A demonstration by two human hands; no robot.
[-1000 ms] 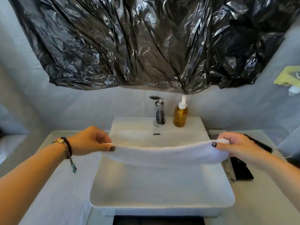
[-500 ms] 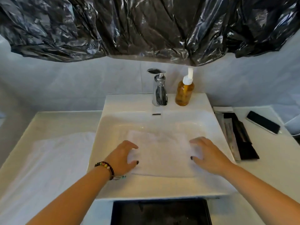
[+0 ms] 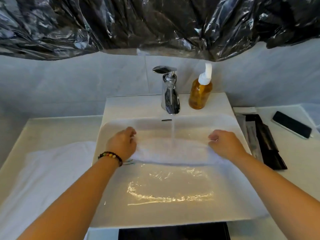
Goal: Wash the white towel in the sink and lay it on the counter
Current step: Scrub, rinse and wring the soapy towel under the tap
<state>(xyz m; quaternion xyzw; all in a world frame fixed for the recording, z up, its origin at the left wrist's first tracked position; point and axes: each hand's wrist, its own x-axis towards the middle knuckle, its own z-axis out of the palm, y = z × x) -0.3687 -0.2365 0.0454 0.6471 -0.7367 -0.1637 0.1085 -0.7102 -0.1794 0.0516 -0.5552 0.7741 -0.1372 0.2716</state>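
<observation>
Counter [image 3: 52, 129] bears cloth [image 3: 52, 170], phone [image 3: 292, 124], perhaps packets [image 3: 265, 141].

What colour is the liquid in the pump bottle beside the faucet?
Amber; the pump bottle shows best in the head view.

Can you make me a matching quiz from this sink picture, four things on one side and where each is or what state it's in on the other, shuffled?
Things:
1. chrome faucet
2. amber soap pump bottle
3. black phone
4. white towel

Places or states:
A. lying on the counter at far right
B. held by both hands in the basin
C. running water
D. standing on the sink ledge right of the tap

Pairs: 1-C, 2-D, 3-A, 4-B
</observation>
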